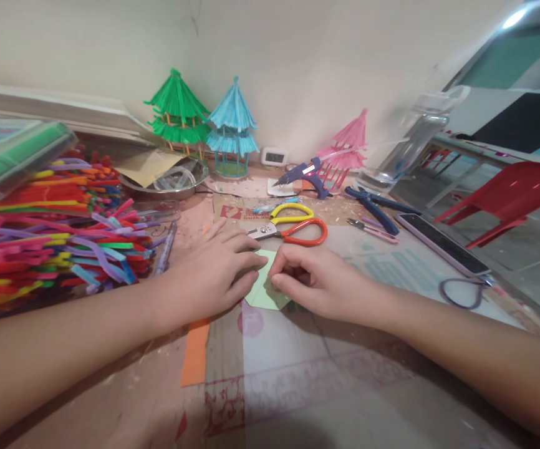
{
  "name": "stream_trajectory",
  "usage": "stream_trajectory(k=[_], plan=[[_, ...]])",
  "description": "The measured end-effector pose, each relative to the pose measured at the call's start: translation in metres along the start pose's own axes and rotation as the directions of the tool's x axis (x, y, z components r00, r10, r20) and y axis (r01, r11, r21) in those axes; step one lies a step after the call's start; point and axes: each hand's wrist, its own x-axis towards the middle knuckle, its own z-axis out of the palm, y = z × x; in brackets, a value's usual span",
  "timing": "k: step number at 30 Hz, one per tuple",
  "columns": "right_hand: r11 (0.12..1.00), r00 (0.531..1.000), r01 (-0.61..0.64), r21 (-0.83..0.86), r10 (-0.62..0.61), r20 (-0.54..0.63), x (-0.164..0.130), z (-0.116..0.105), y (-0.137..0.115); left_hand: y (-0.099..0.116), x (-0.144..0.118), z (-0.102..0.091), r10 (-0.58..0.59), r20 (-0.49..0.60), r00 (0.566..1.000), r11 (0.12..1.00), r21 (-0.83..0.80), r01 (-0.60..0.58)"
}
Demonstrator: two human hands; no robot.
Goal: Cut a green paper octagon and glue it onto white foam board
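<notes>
A small light-green piece of paper (264,293) with cut corners lies on the work surface between my hands. My left hand (214,265) rests flat with fingers stretched out, its thumb side touching the paper's left edge. Over the right part of the paper, my right hand (310,277) is closed in a pinch; what sits between the fingertips, if anything, is hidden. Just beyond the hands are scissors (293,227) with one yellow and one orange handle. An orange paper strip (195,355) runs out from under my left wrist.
Pipe cleaners (64,249) are heaped at left beside a metal bowl (167,187). Green (176,112), blue (233,128) and pink (345,149) pavilion models stand by the wall. A glue gun (305,174), pliers (375,209) and a phone (441,243) lie behind and at right.
</notes>
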Motion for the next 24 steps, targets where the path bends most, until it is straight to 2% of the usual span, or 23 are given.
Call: stream_trajectory(k=[8,13,17,22,24], plan=[[0.996,0.992,0.018,-0.089,-0.007,0.129,-0.001,-0.006,-0.008,0.0,-0.001,0.0,0.001,-0.004,1.0,1.0,0.006,-0.001],[0.999,0.996,0.02,-0.035,-0.016,0.089,-0.001,-0.003,-0.008,-0.001,0.0,0.0,0.014,-0.006,1.0,1.0,-0.003,-0.014],[0.998,0.989,0.01,-0.063,-0.001,0.145,0.002,-0.006,-0.007,-0.001,0.0,0.0,0.01,-0.007,1.0,1.0,0.001,-0.01],[0.994,0.967,-0.098,0.046,0.084,0.239,0.006,-0.013,-0.003,0.0,0.0,0.0,-0.012,0.004,1.0,1.0,-0.008,0.012],[0.986,0.966,-0.124,0.11,0.095,0.241,0.006,-0.013,-0.002,0.0,0.001,-0.001,-0.016,0.014,1.0,1.0,-0.012,0.016]])
